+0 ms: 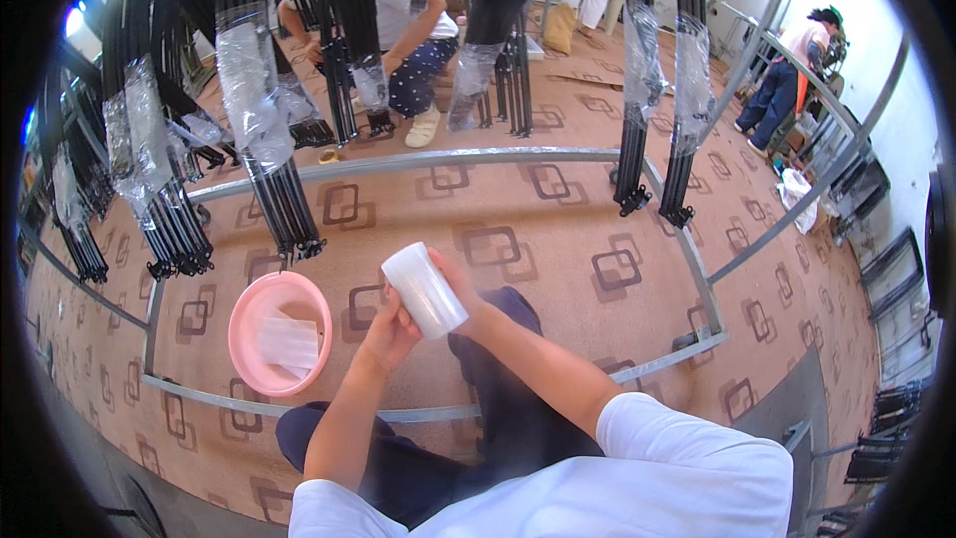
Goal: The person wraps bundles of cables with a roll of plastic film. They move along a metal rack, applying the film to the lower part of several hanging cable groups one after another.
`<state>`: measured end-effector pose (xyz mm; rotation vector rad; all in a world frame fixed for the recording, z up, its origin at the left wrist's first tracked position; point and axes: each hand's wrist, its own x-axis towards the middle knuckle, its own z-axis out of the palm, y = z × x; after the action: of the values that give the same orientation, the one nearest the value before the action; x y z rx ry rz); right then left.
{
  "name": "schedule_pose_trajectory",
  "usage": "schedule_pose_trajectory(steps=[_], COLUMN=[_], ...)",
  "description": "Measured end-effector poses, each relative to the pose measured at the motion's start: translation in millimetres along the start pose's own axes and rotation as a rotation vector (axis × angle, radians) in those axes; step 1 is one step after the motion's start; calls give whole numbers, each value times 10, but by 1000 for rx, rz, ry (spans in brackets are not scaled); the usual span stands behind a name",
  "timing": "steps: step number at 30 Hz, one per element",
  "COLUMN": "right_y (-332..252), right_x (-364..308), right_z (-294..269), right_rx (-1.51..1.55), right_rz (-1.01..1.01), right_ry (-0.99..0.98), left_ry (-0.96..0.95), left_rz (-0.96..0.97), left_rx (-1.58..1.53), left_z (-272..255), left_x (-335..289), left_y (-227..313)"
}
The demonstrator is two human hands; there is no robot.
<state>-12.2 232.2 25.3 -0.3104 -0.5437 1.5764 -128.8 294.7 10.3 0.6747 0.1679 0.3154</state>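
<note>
Between my two hands I hold a roll of clear plastic film (425, 291), tilted, above my knees. My left hand (391, 331) wraps the lower left side of the roll with bent fingers. On its right side my right hand (457, 288) grips it, most of those fingers hidden behind the roll. To the left, a pink plastic basin (239, 339) stands on the floor with white sheet-like material (289, 341) inside it. Beyond the basin hangs a bundle of black rods (282, 204) with clear film (249, 80) wrapped round it.
A grey metal frame (418, 157) runs round the floor space before me. More film-wrapped bundles of black rods (687, 110) hang at the right and left. One person (423, 70) crouches beyond the frame; another person (797, 60) bends at the far right, near a white plastic bag (797, 197).
</note>
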Motion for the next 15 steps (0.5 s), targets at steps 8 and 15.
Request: schedule_pose_trajectory(steps=[8, 15], right_y=[-52, 136], right_x=[-139, -114], right_z=[105, -106], right_rx=[130, 23], right_rz=[-22, -39], right_ry=[77, 60], left_ry=[284, 305], left_rz=[-262, -31], left_rx=[477, 913], left_z=[-297, 193], left_x=[41, -362], left_y=[69, 81])
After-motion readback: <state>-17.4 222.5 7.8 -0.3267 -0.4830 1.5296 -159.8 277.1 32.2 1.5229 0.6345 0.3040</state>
